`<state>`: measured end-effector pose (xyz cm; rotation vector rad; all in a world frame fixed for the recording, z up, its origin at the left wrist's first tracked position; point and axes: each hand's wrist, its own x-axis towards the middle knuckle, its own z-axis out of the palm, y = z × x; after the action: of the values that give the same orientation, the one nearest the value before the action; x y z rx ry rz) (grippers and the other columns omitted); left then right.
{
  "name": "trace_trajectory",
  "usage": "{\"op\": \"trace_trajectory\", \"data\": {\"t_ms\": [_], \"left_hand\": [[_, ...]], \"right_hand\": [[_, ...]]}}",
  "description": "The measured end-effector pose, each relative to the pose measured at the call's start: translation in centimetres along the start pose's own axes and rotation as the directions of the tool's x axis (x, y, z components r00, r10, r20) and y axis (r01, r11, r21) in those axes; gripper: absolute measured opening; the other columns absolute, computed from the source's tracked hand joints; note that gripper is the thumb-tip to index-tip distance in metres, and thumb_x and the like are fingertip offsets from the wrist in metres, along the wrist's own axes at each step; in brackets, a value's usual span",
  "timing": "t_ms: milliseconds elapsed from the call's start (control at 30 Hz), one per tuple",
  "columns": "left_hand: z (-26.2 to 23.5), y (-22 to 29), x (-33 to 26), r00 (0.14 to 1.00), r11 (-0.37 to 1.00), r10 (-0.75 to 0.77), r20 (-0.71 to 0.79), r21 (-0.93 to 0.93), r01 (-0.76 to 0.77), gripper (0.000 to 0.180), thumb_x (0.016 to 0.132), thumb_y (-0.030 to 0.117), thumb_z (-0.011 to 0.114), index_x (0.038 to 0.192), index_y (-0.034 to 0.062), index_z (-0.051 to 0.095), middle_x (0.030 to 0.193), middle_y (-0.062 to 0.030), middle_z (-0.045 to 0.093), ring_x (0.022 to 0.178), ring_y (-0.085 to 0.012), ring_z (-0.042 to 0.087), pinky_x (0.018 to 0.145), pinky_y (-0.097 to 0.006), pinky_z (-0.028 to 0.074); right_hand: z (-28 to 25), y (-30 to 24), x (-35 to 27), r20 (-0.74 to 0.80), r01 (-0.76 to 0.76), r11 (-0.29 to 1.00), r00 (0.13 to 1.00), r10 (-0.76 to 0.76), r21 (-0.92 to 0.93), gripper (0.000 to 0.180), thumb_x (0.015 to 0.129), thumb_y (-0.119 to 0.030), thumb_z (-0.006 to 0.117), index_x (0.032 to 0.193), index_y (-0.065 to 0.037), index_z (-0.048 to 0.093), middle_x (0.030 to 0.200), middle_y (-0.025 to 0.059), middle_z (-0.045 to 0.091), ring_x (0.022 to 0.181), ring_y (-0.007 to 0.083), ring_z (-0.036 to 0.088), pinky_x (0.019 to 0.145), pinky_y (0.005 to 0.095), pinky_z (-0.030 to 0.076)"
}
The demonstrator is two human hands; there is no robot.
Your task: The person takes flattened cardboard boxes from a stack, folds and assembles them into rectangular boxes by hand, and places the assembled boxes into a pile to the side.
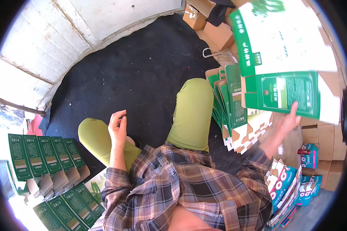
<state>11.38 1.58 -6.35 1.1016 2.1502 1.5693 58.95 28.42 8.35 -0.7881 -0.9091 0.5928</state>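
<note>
My right hand (287, 122) reaches out to the right and grips the lower edge of an unfolded green and white carton (291, 94), one finger lying over its green panel. The carton's large white part is tilted up at the upper right. Beside my right knee, below that carton, leans a stack of flattened green cartons (235, 96), their white and brown flaps toward me. My left hand (118, 127) is raised over my left thigh, fingers loosely bent and apart, holding nothing.
Rows of green cartons (44, 154) stand at my left, with more green cartons (71, 208) nearer me. Teal and white packages (283, 184) are piled at the lower right. Brown cardboard boxes (218, 34) stand at the back right. Black sheeting (131, 65) covers the floor.
</note>
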Motion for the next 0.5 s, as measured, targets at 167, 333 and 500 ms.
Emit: {"op": "trace_trajectory", "data": {"t_ms": [167,333,500], "left_hand": [[-1.3,-1.0,2.1,0.997,0.987,-0.070,-0.021,-0.147,0.066,0.023,0.087,0.000,0.058,0.109,0.0064,0.064,0.102,-0.0031,0.064,0.088,-0.0094,0.060,0.073,-0.023,0.049],[-3.4,0.6,5.9,0.980,0.932,-0.191,-0.063,-0.326,0.161,0.027,0.091,0.005,0.057,0.117,0.0044,0.061,0.103,-0.0032,0.064,0.093,-0.0097,0.059,0.078,-0.024,0.048],[-8.5,-1.3,9.6,0.916,0.826,-0.368,-0.158,-0.507,0.245,0.056,0.096,0.035,0.052,0.143,0.0089,0.035,0.139,-0.0116,0.045,0.126,-0.0246,0.043,0.100,-0.044,0.038]], "right_hand": [[9.9,1.2,1.2,0.294,-0.102,0.987,0.954,0.062,0.123,0.035,0.090,-0.004,0.062,0.122,0.006,0.053,0.116,0.0142,0.060,0.099,0.0205,0.059,0.088,0.0349,0.049],[16.9,3.3,0.1,0.664,-0.096,0.993,0.738,0.116,-0.067,0.024,0.089,-0.007,0.064,0.112,0.000,0.062,0.106,0.0045,0.064,0.092,0.0113,0.057,0.085,0.0272,0.045],[23.1,2.8,-3.6,0.902,-0.205,0.976,0.404,0.154,-0.075,0.024,0.087,-0.006,0.065,0.111,0.000,0.063,0.101,0.0030,0.066,0.090,0.0104,0.059,0.082,0.0259,0.046]]}}
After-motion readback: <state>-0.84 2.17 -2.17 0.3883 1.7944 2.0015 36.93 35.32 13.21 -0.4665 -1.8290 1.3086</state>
